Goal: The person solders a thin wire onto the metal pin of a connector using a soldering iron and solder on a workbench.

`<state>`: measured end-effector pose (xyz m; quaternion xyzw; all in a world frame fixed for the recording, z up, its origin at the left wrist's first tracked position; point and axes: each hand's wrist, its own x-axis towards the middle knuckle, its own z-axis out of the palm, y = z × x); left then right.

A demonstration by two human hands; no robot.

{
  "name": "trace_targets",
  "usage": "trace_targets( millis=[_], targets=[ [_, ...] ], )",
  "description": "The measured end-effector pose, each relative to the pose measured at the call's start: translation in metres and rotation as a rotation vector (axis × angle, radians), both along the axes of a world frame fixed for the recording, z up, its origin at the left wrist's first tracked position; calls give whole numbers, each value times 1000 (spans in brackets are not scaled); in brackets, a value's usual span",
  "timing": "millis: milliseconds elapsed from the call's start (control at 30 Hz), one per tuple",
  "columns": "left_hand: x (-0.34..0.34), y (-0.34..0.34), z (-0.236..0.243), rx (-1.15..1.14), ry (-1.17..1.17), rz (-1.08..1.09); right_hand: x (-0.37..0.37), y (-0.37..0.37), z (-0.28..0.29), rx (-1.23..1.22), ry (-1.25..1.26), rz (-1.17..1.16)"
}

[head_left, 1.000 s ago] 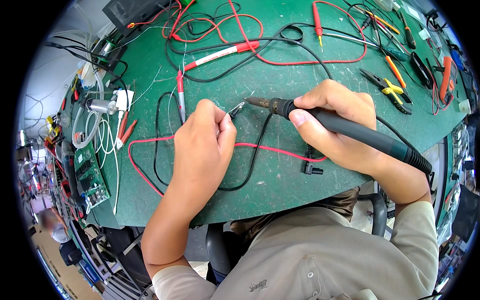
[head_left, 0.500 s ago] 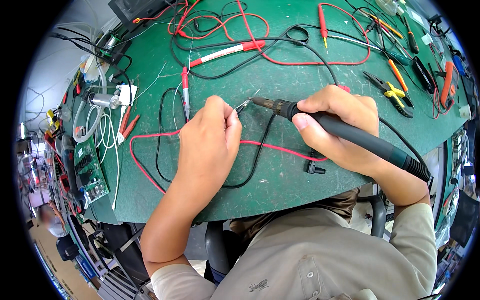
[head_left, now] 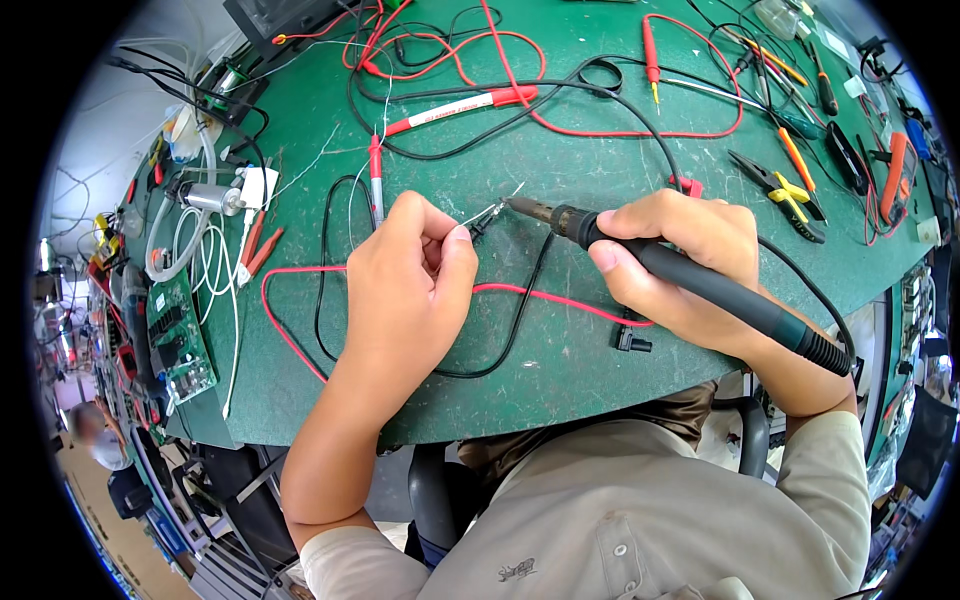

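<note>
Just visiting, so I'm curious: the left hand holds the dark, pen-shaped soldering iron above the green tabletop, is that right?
Not quite: the head view shows the right hand holding the dark, pen-shaped soldering iron above the green tabletop.

Scratched green counter (head_left: pixel 570 355) strewn with red and black leads (head_left: pixel 560 297), a red-and-white marker (head_left: pixel 455 108), red probe (head_left: pixel 651 52) and yellow-handled pliers (head_left: pixel 788 196).

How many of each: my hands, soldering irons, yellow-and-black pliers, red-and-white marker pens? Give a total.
Hands: 2 (left hand, right hand)
Soldering iron: 1
Yellow-and-black pliers: 1 pair
Red-and-white marker pen: 1
Total: 5
</note>
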<state>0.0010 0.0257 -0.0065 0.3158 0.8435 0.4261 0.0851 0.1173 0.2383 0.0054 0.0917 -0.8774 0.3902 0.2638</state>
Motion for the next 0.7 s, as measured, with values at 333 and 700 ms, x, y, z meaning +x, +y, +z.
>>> trace_targets(
  millis=[333, 700],
  targets=[
    [0, -2, 2, 51, -7, -39, 3, 0, 1, 154, 81, 59],
    [3, -5, 3, 36, -35, -26, 0, 3, 2, 162, 158, -8]
  ],
)
